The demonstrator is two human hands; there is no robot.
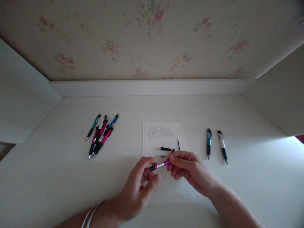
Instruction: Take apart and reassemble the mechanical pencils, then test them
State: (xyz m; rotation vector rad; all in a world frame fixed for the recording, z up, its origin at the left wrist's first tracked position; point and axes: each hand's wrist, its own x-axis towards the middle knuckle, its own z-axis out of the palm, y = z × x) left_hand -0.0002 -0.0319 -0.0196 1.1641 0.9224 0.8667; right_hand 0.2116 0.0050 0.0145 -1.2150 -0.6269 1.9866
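Observation:
A magenta pen barrel [161, 165] with a silver band and a black end is pinched between the thumb and fingers of my right hand [190, 167], at its right end. Around the black end, my left hand [140, 186] has its thumb and fingers apart; whether a fingertip touches it I cannot tell. Just beyond my hands, on a handwritten sheet of paper [152, 144], lie a black rubber grip [165, 148], a thin dark ink refill [179, 144] and a small pen tip [162, 156]. Another small dark piece [173, 150] is partly hidden by my right hand.
Several pens [101, 137] in pink, white, blue and teal lie in an overlapping pile at the left. On the right, a teal pen [208, 143] and a white pen [222, 146] lie side by side. White panels and a floral wall surround the white desk [71, 177].

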